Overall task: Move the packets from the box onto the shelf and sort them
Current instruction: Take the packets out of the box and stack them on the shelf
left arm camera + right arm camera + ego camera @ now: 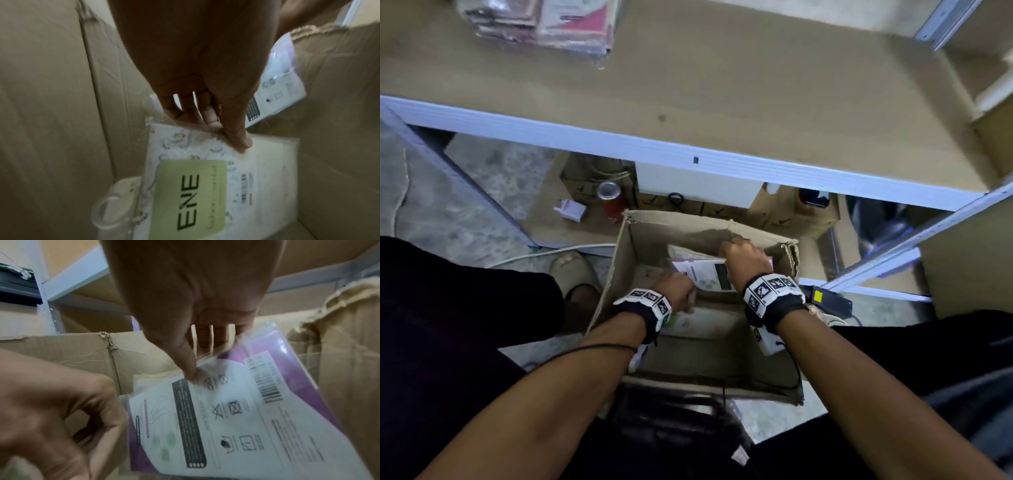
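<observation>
While both hands are working in the box (626,260), each is pinching a packet's top edge.
Right hand (744,258) is gripping the purple packet (236,410), hanging below; left hand (676,289) the green-label packet (205,186), frame centre.

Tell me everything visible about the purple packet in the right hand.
The purple packet is a flat, clear-plastic-wrapped pack with purple contents and a white back label bearing care symbols, a barcode and a dark text strip. The right hand pinches its top edge, holding it tilted inside the cardboard box.
</observation>
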Action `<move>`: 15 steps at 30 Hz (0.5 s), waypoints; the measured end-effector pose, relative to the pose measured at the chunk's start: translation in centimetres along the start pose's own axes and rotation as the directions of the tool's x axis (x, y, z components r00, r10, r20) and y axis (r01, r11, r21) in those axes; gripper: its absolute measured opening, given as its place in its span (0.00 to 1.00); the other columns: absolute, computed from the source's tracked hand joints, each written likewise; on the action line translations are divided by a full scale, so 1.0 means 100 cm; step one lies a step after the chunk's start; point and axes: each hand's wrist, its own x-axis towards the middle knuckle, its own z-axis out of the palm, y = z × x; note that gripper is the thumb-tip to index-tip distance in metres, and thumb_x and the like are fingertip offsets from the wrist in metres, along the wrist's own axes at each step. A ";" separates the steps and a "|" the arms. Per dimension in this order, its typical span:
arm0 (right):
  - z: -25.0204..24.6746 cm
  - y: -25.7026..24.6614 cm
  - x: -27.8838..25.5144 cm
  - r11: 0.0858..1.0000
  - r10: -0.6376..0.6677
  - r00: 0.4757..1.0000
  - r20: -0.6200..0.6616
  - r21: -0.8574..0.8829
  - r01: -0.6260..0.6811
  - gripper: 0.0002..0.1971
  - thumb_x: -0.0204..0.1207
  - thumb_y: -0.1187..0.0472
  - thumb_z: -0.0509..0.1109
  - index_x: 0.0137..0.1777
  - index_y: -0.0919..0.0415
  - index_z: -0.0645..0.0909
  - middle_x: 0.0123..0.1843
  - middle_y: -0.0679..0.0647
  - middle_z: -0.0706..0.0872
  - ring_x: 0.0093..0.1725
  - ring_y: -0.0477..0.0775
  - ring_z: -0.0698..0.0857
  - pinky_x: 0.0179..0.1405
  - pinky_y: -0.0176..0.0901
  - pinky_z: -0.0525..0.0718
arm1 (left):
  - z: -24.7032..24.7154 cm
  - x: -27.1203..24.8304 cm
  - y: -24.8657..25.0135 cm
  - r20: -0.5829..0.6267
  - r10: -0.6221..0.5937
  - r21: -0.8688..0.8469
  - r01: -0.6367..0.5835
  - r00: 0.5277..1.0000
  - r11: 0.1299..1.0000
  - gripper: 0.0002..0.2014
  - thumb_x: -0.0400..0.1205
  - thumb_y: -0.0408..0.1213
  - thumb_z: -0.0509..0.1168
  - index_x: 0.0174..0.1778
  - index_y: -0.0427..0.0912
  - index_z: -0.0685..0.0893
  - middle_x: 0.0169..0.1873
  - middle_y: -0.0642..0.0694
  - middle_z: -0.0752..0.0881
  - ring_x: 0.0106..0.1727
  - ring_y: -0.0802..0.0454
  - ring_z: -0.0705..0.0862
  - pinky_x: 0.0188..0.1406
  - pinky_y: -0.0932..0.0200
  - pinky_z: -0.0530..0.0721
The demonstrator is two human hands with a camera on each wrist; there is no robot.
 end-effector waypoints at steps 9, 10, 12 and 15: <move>-0.061 -0.013 -0.020 0.997 -0.041 0.992 -0.116 -0.062 0.034 0.15 0.73 0.67 0.65 0.58 0.57 0.82 0.59 0.58 0.84 0.59 0.66 0.84 0.57 0.55 0.79 | -0.074 -0.046 0.032 -0.151 0.182 0.187 -0.153 0.972 0.970 0.07 0.76 0.44 0.76 0.42 0.45 0.92 0.45 0.49 0.89 0.52 0.46 0.86 0.49 0.52 0.86; -0.071 -0.013 -0.022 0.997 -0.048 0.990 -0.129 -0.066 0.039 0.15 0.73 0.68 0.65 0.57 0.57 0.82 0.58 0.58 0.85 0.59 0.66 0.84 0.57 0.56 0.78 | -0.084 -0.051 0.035 -0.179 0.203 0.198 -0.167 0.963 0.966 0.07 0.76 0.45 0.76 0.41 0.45 0.92 0.40 0.53 0.86 0.49 0.47 0.86 0.46 0.54 0.85; -0.092 -0.013 -0.028 0.997 -0.058 0.986 -0.157 -0.067 0.048 0.15 0.74 0.68 0.64 0.57 0.55 0.82 0.57 0.57 0.85 0.57 0.64 0.84 0.56 0.55 0.77 | -0.103 -0.062 0.042 -0.225 0.237 0.201 -0.193 0.945 0.960 0.09 0.75 0.46 0.77 0.36 0.45 0.90 0.31 0.58 0.81 0.42 0.49 0.84 0.41 0.57 0.81; -0.123 -0.010 -0.039 0.996 -0.064 0.977 -0.204 -0.070 0.050 0.15 0.75 0.67 0.63 0.58 0.54 0.82 0.58 0.56 0.85 0.57 0.63 0.84 0.52 0.53 0.78 | -0.132 -0.079 0.056 -0.259 0.284 0.206 -0.234 0.923 0.950 0.11 0.75 0.46 0.78 0.35 0.43 0.88 0.29 0.60 0.81 0.38 0.50 0.82 0.38 0.59 0.75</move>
